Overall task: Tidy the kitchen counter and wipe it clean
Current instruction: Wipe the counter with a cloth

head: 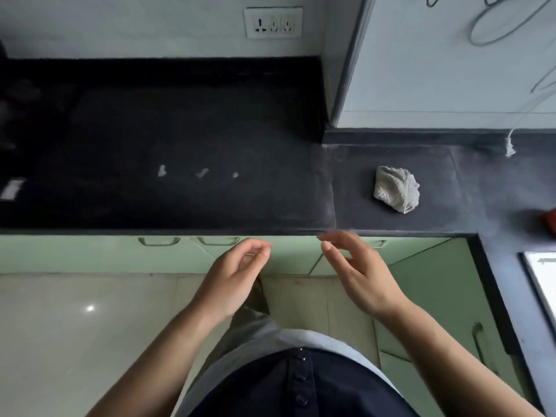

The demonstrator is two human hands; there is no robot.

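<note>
**Cloth lying ready, both hands empty**

Crumpled into a loose wad: the cloth (396,189), on the paler grey stretch of the counter (180,130), right of the seam and set back from the front edge. Likely light, soft and limp, with no risk of breaking and little of slipping. Wet or dry: cannot tell. Best taken from above, either by pinching the bunched top folds or by closing the whole palm over the wad.

No real heading to speak of. A lump, slightly longer from back-left to front-right, with a looser hem at the near right corner.

Left hand (237,272) and right hand (358,272) just short of the counter's front edge, above the cupboard fronts (90,254). Fingers relaxed and slightly bent, holding nothing, touching nothing. Nearer to the cloth: the right hand.

Three small pale scraps (201,173) in a row on the darker slab to the left, well apart from the cloth. Probably to be gathered before any wiping.
</note>
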